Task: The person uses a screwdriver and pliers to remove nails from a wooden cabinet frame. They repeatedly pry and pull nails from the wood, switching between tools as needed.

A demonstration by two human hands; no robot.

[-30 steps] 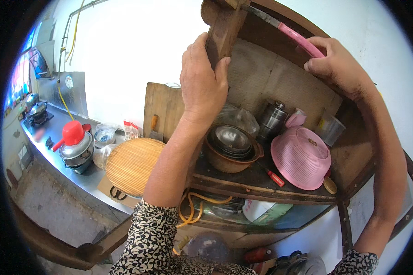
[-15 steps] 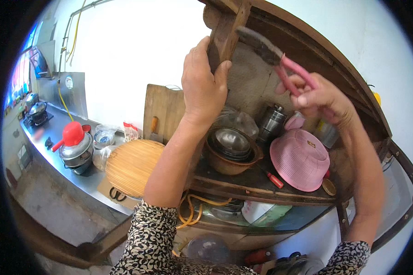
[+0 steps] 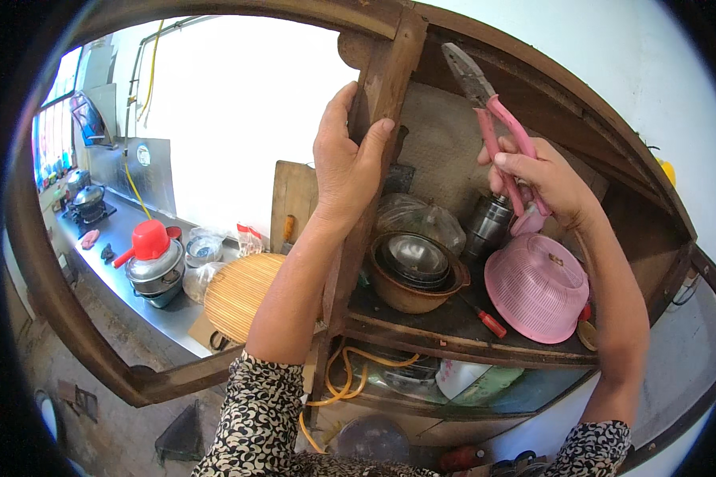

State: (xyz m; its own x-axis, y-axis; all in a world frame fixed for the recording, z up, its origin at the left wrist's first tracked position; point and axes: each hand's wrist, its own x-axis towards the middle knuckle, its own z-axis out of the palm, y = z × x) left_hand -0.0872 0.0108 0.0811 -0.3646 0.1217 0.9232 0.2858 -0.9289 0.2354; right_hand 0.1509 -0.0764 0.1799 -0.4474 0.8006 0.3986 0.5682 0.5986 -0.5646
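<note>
While your left hand (image 3: 344, 163) wraps the wooden upright post (image 3: 378, 119) of the shelf unit, fingers pressed together along its far side and thumb laid on the near face, your right hand (image 3: 542, 179) holds the pink-handled pliers (image 3: 493, 119).

Item one, pliers: held toward one o'clock in the view, metal nose pointing up toward eleven o'clock, close under the top frame of the cabinet (image 3: 533, 71). Your fingers curl around both pink grips, the index finger stretched across them; the nose looks nearly shut.

Item two, shelf board (image 3: 453, 318): dark wood, at about five o'clock from your left hand. On it:
- brown bowl (image 3: 414, 278) with smaller metal bowls nested inside, just right of the post;
- pink plastic colander (image 3: 537, 286), tipped on its side, at three o'clock from the bowl and directly below your right hand;
- red-handled screwdriver (image 3: 485, 318), lying between bowl and colander;
- metal flask (image 3: 488, 226), upright behind them, beside a crumpled clear plastic bag (image 3: 422, 219).

Item three, counter at nine o'clock: steel pot (image 3: 155, 270) with a red scoop (image 3: 145, 241) on top, and a round woven mat (image 3: 239, 294) leaning near your left forearm. A wooden board (image 3: 293, 203) stands behind the mat.

Item four, lower shelf at six o'clock: loops of yellow cord (image 3: 342, 381).
</note>
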